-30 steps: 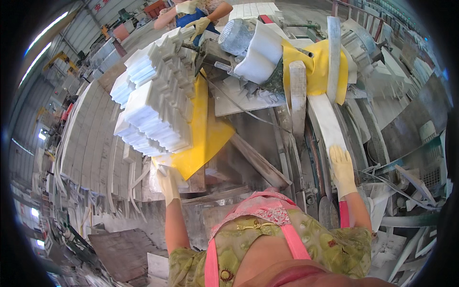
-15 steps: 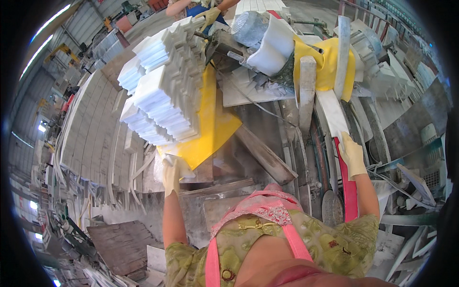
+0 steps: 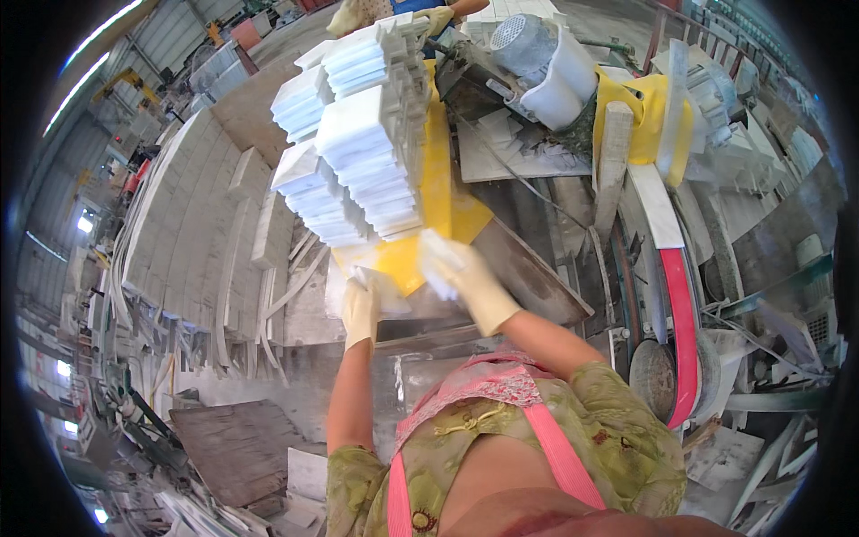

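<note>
- Long, grey-white stone strips [image 3: 174, 219] lie side by side at far left.
- White stone tiles [image 3: 367, 152] rise in uneven stacks on a yellow sheet [image 3: 438, 170].
- The left gloved hand [image 3: 361, 309] touches a flat white piece [image 3: 390, 297] at the sheet's near edge; I cannot tell whether its fingers close on it.
- The right gloved hand [image 3: 472, 285], blurred, grips a white tile [image 3: 437, 267] near the stacks' front, fingers bent around it.
- A grey motor [image 3: 522, 43] sits beyond, farther right.
- Rightmost, a white strip [image 3: 656, 210] lies along a red belt [image 3: 683, 331].
</note>
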`<control>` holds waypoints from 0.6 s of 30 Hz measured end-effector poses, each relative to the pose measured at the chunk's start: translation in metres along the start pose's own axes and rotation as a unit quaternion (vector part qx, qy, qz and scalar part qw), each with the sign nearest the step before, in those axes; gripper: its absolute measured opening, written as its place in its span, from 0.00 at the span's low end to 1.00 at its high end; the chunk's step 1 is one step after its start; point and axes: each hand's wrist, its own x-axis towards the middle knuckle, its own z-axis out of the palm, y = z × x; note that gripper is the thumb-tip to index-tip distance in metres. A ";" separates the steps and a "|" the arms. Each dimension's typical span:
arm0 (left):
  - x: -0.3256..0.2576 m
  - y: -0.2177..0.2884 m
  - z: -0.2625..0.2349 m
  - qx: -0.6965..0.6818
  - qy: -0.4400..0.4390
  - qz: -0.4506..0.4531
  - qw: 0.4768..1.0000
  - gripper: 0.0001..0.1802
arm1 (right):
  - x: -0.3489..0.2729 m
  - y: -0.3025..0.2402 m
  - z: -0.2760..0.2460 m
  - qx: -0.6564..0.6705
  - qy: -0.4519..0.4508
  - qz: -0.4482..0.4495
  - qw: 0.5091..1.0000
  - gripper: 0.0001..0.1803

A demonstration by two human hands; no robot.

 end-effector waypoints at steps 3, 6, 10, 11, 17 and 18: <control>0.003 0.011 -0.007 0.095 -0.032 -0.005 0.995 0.29 | 0.022 0.052 0.057 -0.105 0.036 -0.108 0.988 0.28; -0.004 0.015 -0.011 0.061 -0.044 -0.022 0.997 0.29 | 0.025 0.083 0.080 -0.167 0.052 -0.138 0.975 0.31; -0.005 0.008 -0.006 -0.018 -0.064 -0.039 0.997 0.32 | 0.025 0.092 0.082 -0.231 0.053 -0.103 0.966 0.34; -0.002 0.005 -0.003 -0.037 -0.064 -0.032 0.997 0.32 | 0.027 0.092 0.080 -0.222 0.033 -0.099 0.970 0.36; 0.017 0.001 0.001 -0.051 -0.080 -0.036 0.995 0.44 | 0.040 0.098 0.059 -0.295 -0.161 -0.196 0.921 0.48; 0.017 0.005 0.003 -0.087 -0.066 -0.081 0.991 0.45 | 0.040 0.097 0.053 -0.348 -0.163 -0.197 0.902 0.49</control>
